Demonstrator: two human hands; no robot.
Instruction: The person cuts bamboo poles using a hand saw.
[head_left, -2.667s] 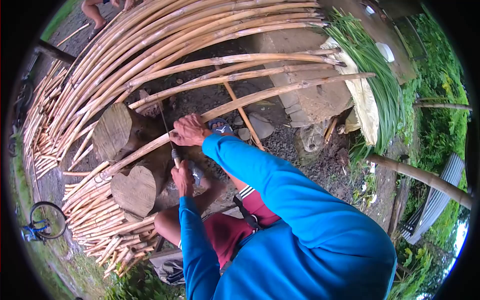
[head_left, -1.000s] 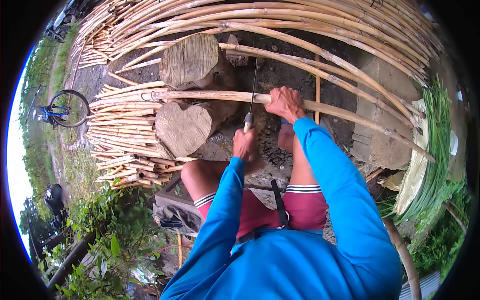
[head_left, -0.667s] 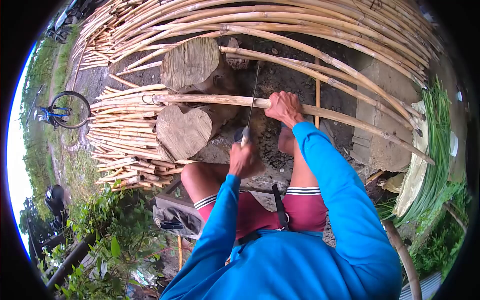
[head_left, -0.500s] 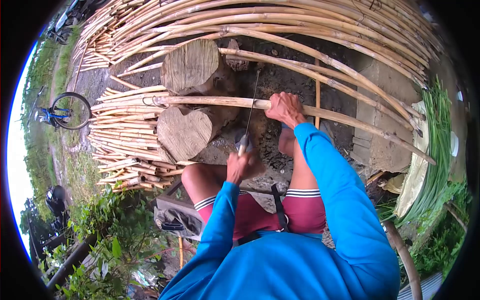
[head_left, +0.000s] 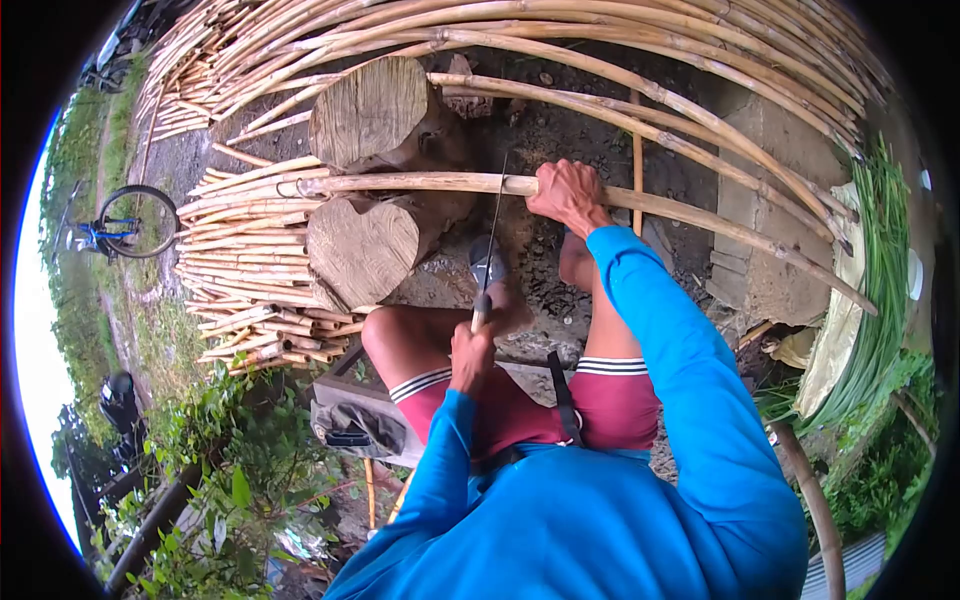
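Observation:
My left hand is closed around the handle of a saw with a long thin blade. The blade points away from me and crosses a bamboo pole near its tip. Just right of the blade, my right hand is wrapped around the same pole. The pole runs crosswise in front of my knees, over a thick log with two sawn faces, the upper one and the lower, heart-shaped one. Its thin end reaches far to the right.
Cut bamboo lengths are stacked left of the log. Many long poles arch across the back. Green stalks lie on a pale sheet at right. A bicycle stands far left, leafy plants lower left.
My left hand has drawn the saw back toward my body, so its tip sits nearer the pole. My right hand keeps its grip on the pole; the view has shifted slightly.

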